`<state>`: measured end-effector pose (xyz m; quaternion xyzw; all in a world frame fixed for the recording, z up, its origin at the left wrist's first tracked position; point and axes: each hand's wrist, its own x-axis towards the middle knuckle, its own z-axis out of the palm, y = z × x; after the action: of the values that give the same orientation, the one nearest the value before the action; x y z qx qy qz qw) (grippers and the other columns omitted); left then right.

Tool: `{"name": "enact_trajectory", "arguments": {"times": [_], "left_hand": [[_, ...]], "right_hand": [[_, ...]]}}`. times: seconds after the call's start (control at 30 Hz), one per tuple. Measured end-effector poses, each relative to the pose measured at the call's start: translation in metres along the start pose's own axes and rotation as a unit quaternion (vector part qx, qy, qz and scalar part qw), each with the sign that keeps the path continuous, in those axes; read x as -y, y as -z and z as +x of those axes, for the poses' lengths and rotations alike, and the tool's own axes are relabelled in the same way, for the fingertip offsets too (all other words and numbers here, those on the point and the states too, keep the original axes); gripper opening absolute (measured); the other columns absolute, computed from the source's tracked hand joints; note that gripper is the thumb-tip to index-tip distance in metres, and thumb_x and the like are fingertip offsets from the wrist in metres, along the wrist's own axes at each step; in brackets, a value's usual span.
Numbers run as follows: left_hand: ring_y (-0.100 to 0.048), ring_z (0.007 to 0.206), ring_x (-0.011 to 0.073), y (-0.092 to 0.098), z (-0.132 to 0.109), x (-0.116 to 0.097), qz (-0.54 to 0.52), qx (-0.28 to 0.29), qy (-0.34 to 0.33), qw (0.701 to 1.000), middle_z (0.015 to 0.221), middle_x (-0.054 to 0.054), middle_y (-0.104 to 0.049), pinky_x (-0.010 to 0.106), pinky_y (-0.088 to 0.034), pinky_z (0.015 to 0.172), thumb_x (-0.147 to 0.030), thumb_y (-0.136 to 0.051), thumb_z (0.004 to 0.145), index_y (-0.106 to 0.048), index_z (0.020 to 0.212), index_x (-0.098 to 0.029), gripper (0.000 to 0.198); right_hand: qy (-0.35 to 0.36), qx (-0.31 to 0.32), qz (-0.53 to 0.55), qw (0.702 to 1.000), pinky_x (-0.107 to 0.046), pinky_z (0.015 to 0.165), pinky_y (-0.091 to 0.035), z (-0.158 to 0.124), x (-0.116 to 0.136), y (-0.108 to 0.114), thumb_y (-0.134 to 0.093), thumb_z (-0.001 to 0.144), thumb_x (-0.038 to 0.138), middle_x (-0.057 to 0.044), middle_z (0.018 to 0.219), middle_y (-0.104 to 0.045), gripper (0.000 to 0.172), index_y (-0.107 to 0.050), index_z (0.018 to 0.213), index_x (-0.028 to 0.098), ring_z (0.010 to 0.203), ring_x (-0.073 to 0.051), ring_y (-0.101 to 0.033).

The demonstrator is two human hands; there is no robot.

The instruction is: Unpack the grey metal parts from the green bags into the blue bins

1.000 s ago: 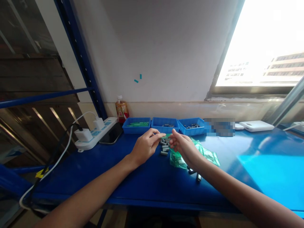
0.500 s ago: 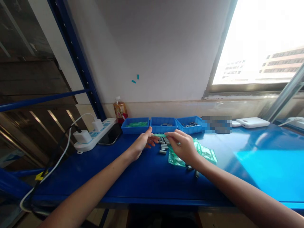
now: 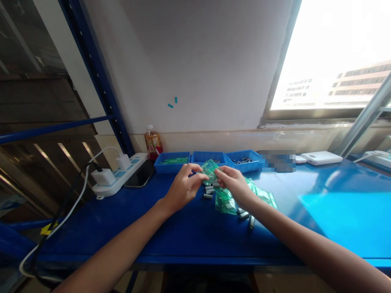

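Both of my hands meet above the blue table point(image 3: 183, 232) and pinch one small green plastic bag point(image 3: 209, 169), held tilted up in the air. My left hand point(image 3: 182, 186) grips its left edge, my right hand point(image 3: 232, 185) its right edge. Under them lie several small grey metal parts point(image 3: 209, 190) and a loose pile of more green bags point(image 3: 241, 197). A few dark parts point(image 3: 246, 217) rest near my right wrist.
Three blue trays point(image 3: 172, 162) stand in a row at the wall, holding green bags and small parts. A bottle point(image 3: 152, 143), a white power strip point(image 3: 117, 176) with chargers and a phone point(image 3: 139, 179) lie to the left. White boxes point(image 3: 320, 157) sit at the right.
The green bag was held flat and low between my hands. It is now lifted and turned up to face me, with both hands raised slightly.
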<state>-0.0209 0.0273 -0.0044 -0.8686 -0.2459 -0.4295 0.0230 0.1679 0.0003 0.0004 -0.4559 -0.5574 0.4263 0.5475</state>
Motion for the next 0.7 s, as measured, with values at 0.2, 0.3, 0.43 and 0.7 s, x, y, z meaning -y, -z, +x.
{"name": "enact_trajectory", "arguments": {"times": [0.2,0.3,0.43,0.7], "left_hand": [[-0.055,0.086,0.019,-0.003,0.003,0.004,-0.093,0.055,0.151,0.983,0.087,0.005,-0.062,0.033,-0.044,0.081,-0.034,-0.048,0.092,-0.064,0.099,-0.02,0.022],[-0.057,0.074,0.0178,-0.005,0.003,0.001,-0.246,0.046,0.26,0.933,0.076,0.006,-0.063,0.029,-0.043,0.069,-0.053,-0.029,0.095,-0.063,0.082,-0.016,0.052],[-0.054,0.061,0.0146,-0.008,0.006,-0.002,-0.398,0.01,0.363,0.843,0.068,0.004,-0.059,0.026,-0.04,0.057,-0.063,-0.025,0.09,-0.059,0.073,-0.015,0.061],[-0.056,0.082,0.0147,-0.004,0.002,-0.001,-0.167,-0.074,0.185,0.966,0.088,0.002,-0.06,0.026,-0.044,0.072,-0.026,-0.055,0.088,-0.058,0.093,-0.021,0.008]], "right_hand": [[0.177,-0.051,-0.139,0.973,-0.024,0.052,-0.039,-0.006,-0.002,-0.002,-0.057,0.084,0.039,0.0,0.067,-0.055,0.023,-0.062,0.085,0.017,0.06,-0.013,-0.051],[0.271,-0.052,-0.213,0.937,-0.024,0.056,-0.045,-0.011,-0.001,-0.004,-0.052,0.087,0.027,-0.004,0.078,-0.062,0.018,-0.067,0.092,0.019,0.068,-0.014,-0.057],[0.347,-0.037,-0.246,0.904,-0.025,0.06,-0.047,-0.015,-0.001,-0.006,-0.046,0.087,0.016,-0.005,0.084,-0.064,0.025,-0.069,0.096,0.021,0.072,-0.015,-0.06],[0.173,-0.01,-0.197,0.965,-0.03,0.078,-0.049,-0.009,0.004,-0.004,-0.054,0.085,0.037,-0.008,0.103,-0.06,0.024,-0.072,0.086,0.019,0.095,-0.02,-0.059]]}}
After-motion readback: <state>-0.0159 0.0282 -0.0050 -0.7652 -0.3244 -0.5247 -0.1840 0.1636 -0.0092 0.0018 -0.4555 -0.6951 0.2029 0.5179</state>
